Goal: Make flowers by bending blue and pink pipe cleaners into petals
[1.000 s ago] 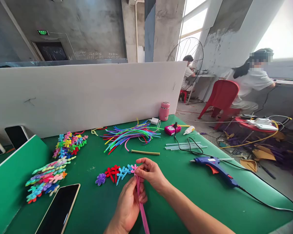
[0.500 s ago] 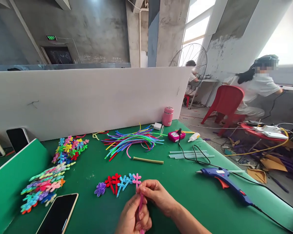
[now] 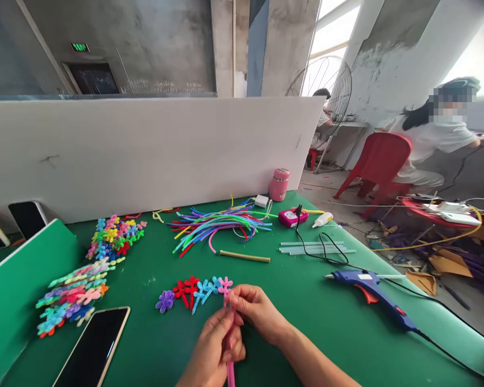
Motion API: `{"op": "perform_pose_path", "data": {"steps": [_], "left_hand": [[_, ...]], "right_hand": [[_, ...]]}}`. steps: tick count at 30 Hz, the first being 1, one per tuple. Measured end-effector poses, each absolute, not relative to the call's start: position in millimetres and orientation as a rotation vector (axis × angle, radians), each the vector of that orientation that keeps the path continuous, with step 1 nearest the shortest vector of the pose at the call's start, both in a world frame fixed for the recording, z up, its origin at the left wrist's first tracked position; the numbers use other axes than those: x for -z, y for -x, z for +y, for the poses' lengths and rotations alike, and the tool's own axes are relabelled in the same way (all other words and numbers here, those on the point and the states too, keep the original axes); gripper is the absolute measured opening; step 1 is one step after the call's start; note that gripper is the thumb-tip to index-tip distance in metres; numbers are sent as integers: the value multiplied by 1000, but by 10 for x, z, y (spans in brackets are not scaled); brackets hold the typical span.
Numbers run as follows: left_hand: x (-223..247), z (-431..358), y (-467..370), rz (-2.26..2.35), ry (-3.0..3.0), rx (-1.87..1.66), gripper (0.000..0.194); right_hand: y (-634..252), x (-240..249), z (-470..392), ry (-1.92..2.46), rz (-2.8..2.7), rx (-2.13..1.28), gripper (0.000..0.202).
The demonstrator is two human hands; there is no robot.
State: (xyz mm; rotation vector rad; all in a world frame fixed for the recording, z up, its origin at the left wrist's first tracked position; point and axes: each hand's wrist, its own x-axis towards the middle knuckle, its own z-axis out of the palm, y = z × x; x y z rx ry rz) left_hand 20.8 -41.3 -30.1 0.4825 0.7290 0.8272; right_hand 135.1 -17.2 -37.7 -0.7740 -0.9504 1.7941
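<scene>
Pink pipe cleaners [image 3: 230, 371] hang down from between my hands at the bottom centre. My left hand [image 3: 221, 338] is closed around them, and my right hand [image 3: 256, 309] pinches their upper end. Just above my fingertips a pink flower [image 3: 225, 285] shows; whether it is joined to the held strands cannot be told. To its left lie blue flowers [image 3: 201, 294], red flowers [image 3: 191, 290] and a purple flower [image 3: 165, 301]. A tan stick [image 3: 245, 257] rests behind them, in front of a pile of coloured pipe cleaners [image 3: 218, 228].
At left are piles of finished flowers [image 3: 75, 295], a phone [image 3: 94, 349] and a green board [image 3: 32, 295]. A blue glue gun [image 3: 371, 290] with its cord, glue sticks [image 3: 310, 248], a glue bottle [image 3: 322, 219] and a pink jar [image 3: 279, 184] stand right. Two people sit beyond.
The camera view has shifted slightly. My left hand has turned a little, and more of the pink strands shows below it. My right hand still pinches the upper end.
</scene>
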Motion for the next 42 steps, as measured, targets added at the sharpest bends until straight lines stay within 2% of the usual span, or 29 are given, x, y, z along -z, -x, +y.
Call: {"op": "perform_pose_path", "data": {"steps": [7, 16, 20, 26, 31, 35, 42], "left_hand": [[161, -245, -113, 851, -454, -1171, 23], [-49, -155, -20, 861, -515, -1230, 15], [-59, -296, -23, 867, -604, -1030, 16], [-147, -500, 37, 818, -661, -742, 22], [-221, -586, 60, 785, -690, -576, 25], [-263, -658, 64, 813, -717, -488, 28], [-309, -696, 85, 898, -855, -279, 41]], "right_hand": [[-1367, 334, -201, 878, -815, -1719, 35], [-1401, 243, -238, 1008, -1057, -1582, 30], [-1489, 4, -284, 1062, -1409, -1304, 29], [-1682, -196, -410, 1009, -2208, -537, 30], [-1755, -246, -426, 797, -2510, 24, 21], [-1794, -345, -431, 639, -2637, 176, 20], [-1801, -491, -503, 466, -2786, 175, 23]]}}
